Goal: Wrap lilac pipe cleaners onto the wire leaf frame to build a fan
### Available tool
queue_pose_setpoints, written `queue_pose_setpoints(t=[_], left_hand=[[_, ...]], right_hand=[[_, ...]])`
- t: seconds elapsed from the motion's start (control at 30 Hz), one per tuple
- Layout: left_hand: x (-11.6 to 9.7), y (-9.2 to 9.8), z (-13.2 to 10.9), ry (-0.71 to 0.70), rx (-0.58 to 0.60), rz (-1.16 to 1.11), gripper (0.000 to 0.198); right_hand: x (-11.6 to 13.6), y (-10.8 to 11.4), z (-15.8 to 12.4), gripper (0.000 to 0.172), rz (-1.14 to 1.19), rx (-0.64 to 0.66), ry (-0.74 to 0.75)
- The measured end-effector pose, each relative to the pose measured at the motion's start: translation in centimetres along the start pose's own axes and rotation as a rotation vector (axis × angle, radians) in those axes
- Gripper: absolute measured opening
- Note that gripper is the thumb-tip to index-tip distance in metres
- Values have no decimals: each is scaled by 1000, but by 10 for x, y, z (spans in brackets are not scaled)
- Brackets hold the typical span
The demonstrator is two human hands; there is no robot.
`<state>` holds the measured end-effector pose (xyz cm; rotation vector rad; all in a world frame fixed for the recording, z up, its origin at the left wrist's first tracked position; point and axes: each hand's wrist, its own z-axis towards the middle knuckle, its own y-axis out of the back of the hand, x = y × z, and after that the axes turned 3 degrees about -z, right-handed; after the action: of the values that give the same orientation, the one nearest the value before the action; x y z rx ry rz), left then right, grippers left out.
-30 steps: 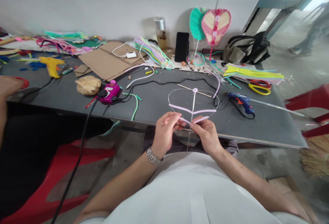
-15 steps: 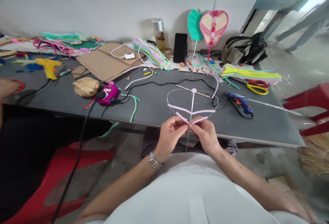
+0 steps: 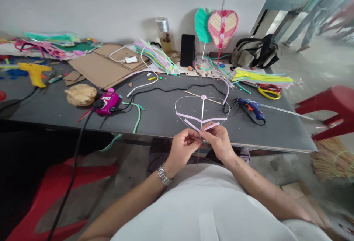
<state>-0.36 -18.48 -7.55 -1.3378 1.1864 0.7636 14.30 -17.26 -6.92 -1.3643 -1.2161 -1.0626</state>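
Note:
A heart-shaped wire frame (image 3: pixel 176 103) with a pale central stem is held over the table's front edge. One bent lilac strip (image 3: pixel 189 116) crosses it from side to side. Below, a shorter V-shaped lilac strip (image 3: pixel 212 126) meets the stem. My right hand (image 3: pixel 218 141) pinches this lower strip near its bend. My left hand (image 3: pixel 184 149), with a metal watch above its wrist, is closed on the stem just below the bend. A round lilac piece (image 3: pixel 203 97) sits at the stem's top.
A blue glue gun (image 3: pixel 253 108) lies right of the frame, scissors (image 3: pixel 269 92) behind it. A magenta power socket (image 3: pixel 107 103), a stone-like lump (image 3: pixel 80 95) and a yellow glue gun (image 3: pixel 35 74) are left. Two finished fans (image 3: pixel 222 29) lean on the wall beside a phone (image 3: pixel 187 50).
The view has shifted, so the table things appear further left. My left hand's fingertips have slid slightly down from the lower strip's bend. The other person's hand at the left has left view.

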Motion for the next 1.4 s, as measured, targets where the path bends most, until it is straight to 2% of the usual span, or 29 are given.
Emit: queue_pose_setpoints(t=[0.23, 0.43, 0.6, 1.17, 1.4], left_hand=[[-9, 3, 4, -22, 1, 44, 17], [-22, 8, 12, -103, -131, 4, 28], [-24, 9, 13, -112, -189, -32, 27], [-24, 5, 11, -70, -233, -182, 30], [-24, 6, 10, -29, -231, -316, 32]], right_hand=[[2, 2, 2, 18, -13, 49, 7], [5, 2, 3, 17, -50, 28, 15], [4, 2, 3, 17, -46, 29, 11], [-5, 3, 2, 19, -22, 13, -17], [-2, 1, 2, 18, 12, 5, -21]])
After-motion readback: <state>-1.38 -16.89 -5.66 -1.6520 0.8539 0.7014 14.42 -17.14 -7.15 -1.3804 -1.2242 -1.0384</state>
